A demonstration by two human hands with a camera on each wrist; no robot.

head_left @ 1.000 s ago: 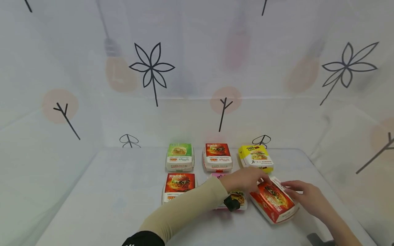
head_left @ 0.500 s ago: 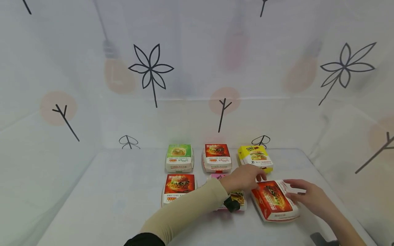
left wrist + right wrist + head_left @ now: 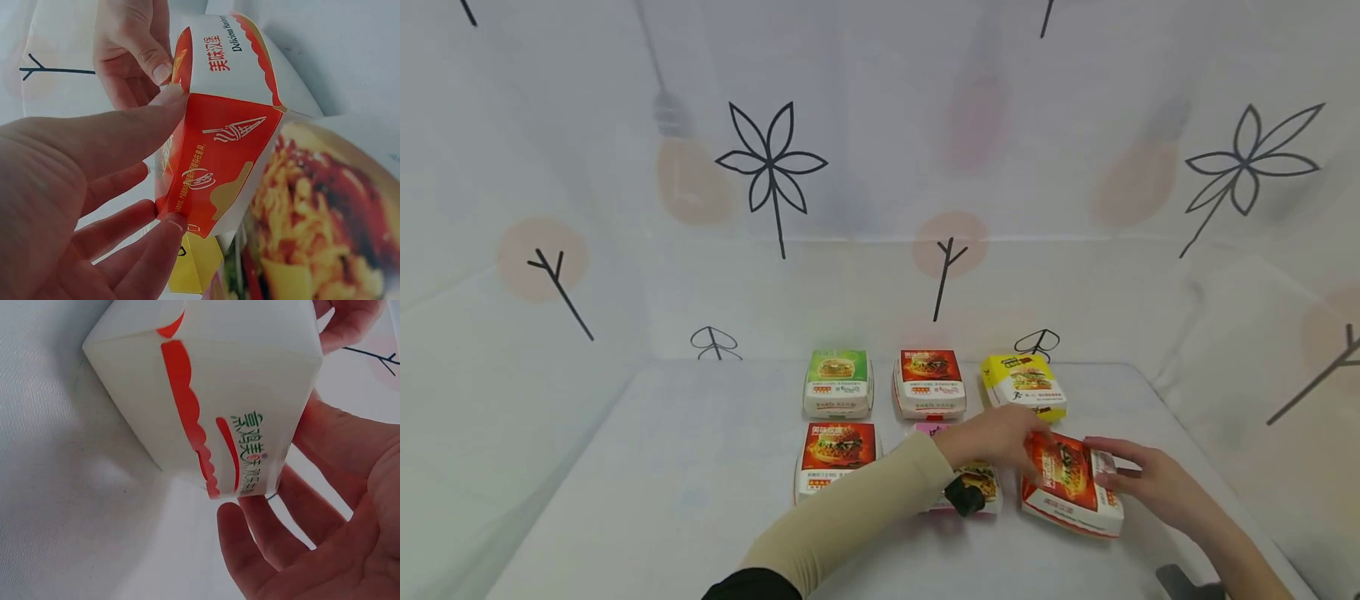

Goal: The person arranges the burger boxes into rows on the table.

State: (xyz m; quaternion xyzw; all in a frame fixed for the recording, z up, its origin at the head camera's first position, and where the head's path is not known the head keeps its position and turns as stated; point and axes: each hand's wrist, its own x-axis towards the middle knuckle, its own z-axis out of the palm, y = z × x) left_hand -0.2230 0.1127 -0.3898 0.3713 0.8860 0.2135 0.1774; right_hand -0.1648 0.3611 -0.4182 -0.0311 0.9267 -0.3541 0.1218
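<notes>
**Tilted box held only by fingertips**

Left hand [image 3: 992, 437] and right hand [image 3: 1138, 477] pinch the red burger box [image 3: 1070, 483] at opposite edges, near right on the table [image 3: 647, 500]. It could slip, bumping the yellow box [image 3: 1024, 383] beyond.

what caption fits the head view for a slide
Both hands hold a red burger box beside five others on the table.

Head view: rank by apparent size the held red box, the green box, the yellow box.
1. Held red box, largest, though it is nearest the camera and tilted.
2. Yellow box and green box look about alike; no ranking between them.
</notes>
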